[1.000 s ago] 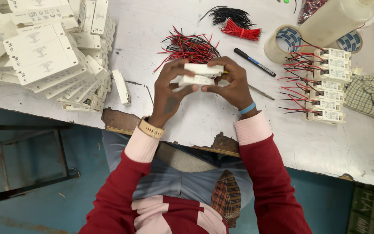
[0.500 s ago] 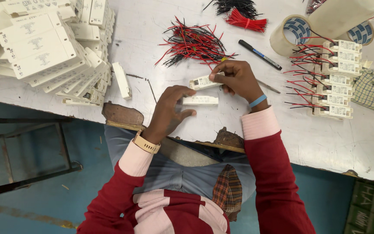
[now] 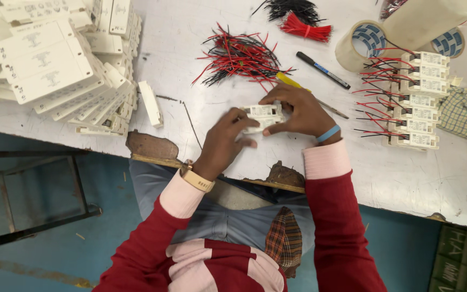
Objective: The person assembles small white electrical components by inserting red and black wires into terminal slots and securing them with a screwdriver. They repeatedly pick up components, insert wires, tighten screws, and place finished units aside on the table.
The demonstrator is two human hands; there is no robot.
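white plastic module gripped by left hand & right hand, on table.

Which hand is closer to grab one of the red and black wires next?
Probably the right hand. It rests on the white casing nearest the loose wire pile; the left hand sits lower, toward the table's edge.
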